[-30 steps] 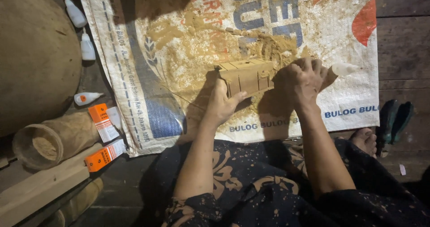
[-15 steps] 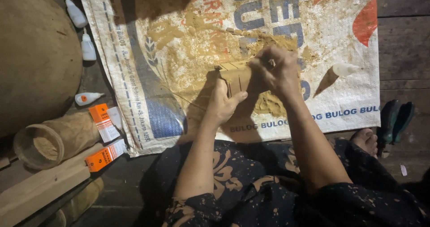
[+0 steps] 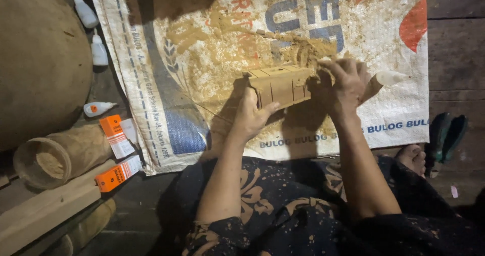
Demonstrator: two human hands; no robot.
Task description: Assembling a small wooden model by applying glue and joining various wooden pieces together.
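The left hand (image 3: 251, 115) grips the slotted wooden block (image 3: 281, 85) to steady it; the right hand (image 3: 343, 84) closes around its far end, a glue bottle (image 3: 388, 78) just beyond.

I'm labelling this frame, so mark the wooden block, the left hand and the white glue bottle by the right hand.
wooden block (image 3: 280, 85), head view, front face.
left hand (image 3: 251, 117), head view, back of hand.
white glue bottle (image 3: 389, 77), head view, body.
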